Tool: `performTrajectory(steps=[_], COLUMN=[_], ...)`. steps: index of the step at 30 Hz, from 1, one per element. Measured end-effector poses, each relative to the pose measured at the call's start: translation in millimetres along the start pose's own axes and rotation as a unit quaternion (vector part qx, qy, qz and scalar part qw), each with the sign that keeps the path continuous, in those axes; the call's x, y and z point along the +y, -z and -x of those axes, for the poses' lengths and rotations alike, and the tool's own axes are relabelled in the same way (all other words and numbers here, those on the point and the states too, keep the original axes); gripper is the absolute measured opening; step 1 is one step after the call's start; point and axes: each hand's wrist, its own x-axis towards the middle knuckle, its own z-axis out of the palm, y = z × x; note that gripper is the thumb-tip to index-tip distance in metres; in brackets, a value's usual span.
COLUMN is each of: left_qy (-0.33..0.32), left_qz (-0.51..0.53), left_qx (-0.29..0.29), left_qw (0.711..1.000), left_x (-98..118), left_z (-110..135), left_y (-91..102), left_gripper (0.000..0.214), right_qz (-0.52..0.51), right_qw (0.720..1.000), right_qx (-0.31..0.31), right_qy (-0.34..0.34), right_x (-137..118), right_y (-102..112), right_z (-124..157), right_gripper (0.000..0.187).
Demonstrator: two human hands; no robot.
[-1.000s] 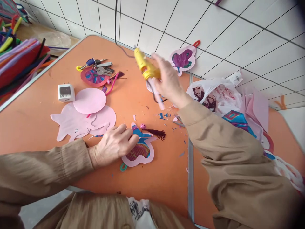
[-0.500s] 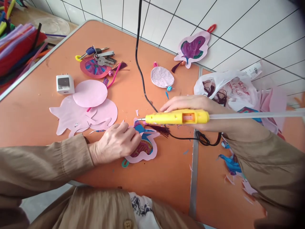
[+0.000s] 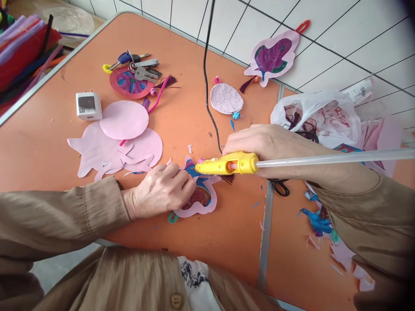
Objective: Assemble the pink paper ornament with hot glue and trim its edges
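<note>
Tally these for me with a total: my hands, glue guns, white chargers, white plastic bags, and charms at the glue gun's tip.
Left hand and right hand: 2
Glue gun: 1
White charger: 1
White plastic bag: 1
Charm at the tip: 1
Total: 6

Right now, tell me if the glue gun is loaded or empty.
Loaded: a translucent stick juts from the back of the glue gun.

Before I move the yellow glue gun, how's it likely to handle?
The yellow glue gun looks like moulded plastic, so probably stiff. The long translucent stick jutting from its back may catch on things. The black cord looks flexible and could drag or tug.
</note>
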Motion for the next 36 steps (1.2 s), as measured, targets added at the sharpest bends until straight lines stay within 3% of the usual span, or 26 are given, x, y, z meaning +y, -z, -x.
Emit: performTrajectory(steps=[3, 14, 36], left_qy=[-0.002, -0.006, -0.008], left_qz=[0.004, -0.001, -0.002], left_qx=[0.003, 0.021, 0.021], left_qw=[1.000, 1.000, 1.000], left_x=[0, 1, 1], left_z=[0, 0, -1], left_y=[-0.5, -3.1, -2.9], left_gripper=[0.023, 0.025, 0.025], right_qz=[0.007, 0.047, 0.055], right_qw=[0.999, 0.994, 0.997], right_qx=[-0.053, -0.093, -0.038], right_qy=[0.006, -0.019, -0.049], right_x=[-1, -9, -8], right_y=[2, 7, -1], right_z=[-3, -8, -4], right_gripper=[0.020, 0.028, 0.041])
